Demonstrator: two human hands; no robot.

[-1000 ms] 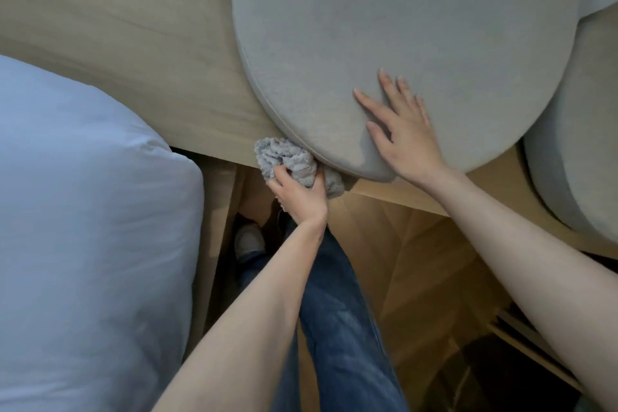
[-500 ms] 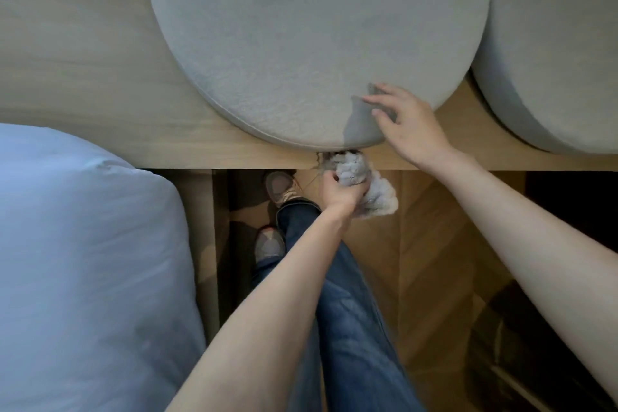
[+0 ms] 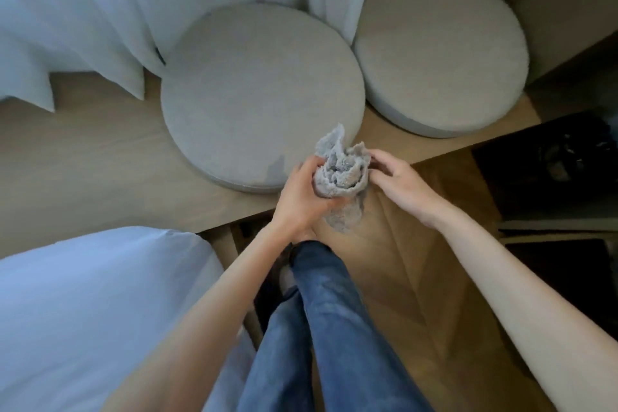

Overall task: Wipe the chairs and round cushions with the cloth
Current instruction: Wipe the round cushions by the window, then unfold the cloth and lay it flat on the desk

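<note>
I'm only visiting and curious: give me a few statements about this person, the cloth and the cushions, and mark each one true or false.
1. Both the left hand and the right hand hold the cloth. True.
2. The cloth lies spread flat on a cushion. False: it is bunched up between the hands, at the near edge of the left cushion.
3. The left cushion and the right cushion sit side by side on the wooden bench. True.
4. The right hand presses down on top of the right cushion. False: it is at the cloth, clear of that cushion.
5. A darker patch shows near the left cushion's front edge. True.
</note>
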